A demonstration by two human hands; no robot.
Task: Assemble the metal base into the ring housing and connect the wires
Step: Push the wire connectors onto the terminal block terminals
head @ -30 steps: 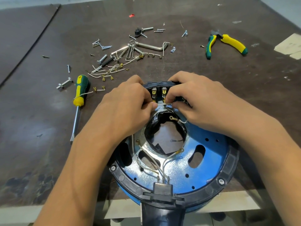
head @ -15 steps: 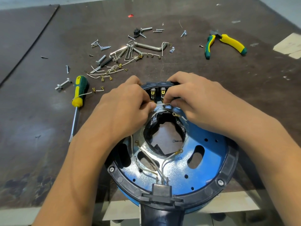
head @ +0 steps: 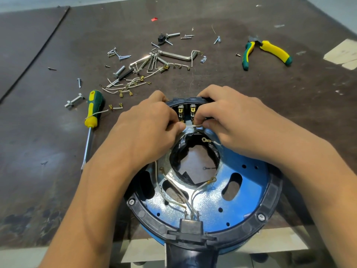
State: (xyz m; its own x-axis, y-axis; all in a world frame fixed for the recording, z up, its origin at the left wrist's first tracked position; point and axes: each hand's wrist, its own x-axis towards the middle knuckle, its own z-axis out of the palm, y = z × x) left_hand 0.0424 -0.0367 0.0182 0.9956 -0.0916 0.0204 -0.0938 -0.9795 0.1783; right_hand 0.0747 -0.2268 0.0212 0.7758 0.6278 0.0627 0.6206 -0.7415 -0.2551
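Note:
A black ring housing (head: 270, 198) sits at the table's near edge with a blue metal base (head: 208, 209) inside it. White wires (head: 173, 202) with brass ring terminals run from a connector block (head: 191, 225) at the near rim. At the far rim stand two brass terminals (head: 186, 112). A short white wire (head: 193, 126) stretches between my hands just below those terminals. My left hand (head: 143, 130) pinches its left end. The wire's right end is pinched by my right hand (head: 231, 120), whose fingers also curl over the housing's far rim.
A green-and-yellow screwdriver (head: 92, 113) lies left of the housing. Behind it are several loose screws, hex keys (head: 170, 57), bolts and spare wires (head: 127, 84) with brass clips. Green-and-yellow pliers (head: 270, 51) lie at the back right. Paper scraps (head: 343, 53) sit at the right edge.
Both hands stay at the far rim terminals. The fingers have shifted slightly, and the short white wire now shows stretched between them.

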